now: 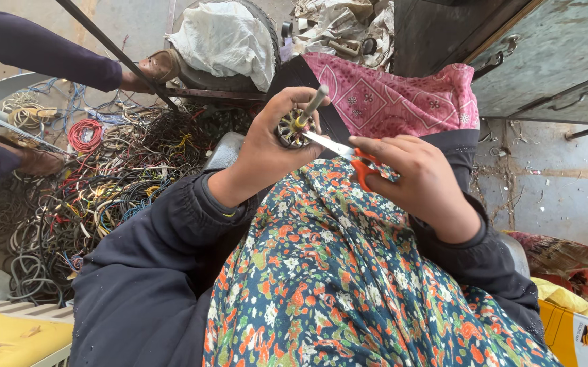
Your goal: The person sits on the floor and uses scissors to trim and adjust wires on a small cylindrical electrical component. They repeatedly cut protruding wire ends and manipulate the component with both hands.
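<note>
Floral lap (348, 285) beneath scissors (348, 155), rotor (292, 129).

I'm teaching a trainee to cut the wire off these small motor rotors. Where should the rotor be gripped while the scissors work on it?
Probably around the round core of the rotor, from below and behind, as the left hand does. That leaves the shaft sticking up free and the slotted end face turned toward the scissors in the right hand, so the blade tip reaches the windings without fingers in its way.

head camera | sits on the person's head | looks down and forward over the lap | very near both hands | floor with wire pile (90, 197) farther off | only one view
</note>
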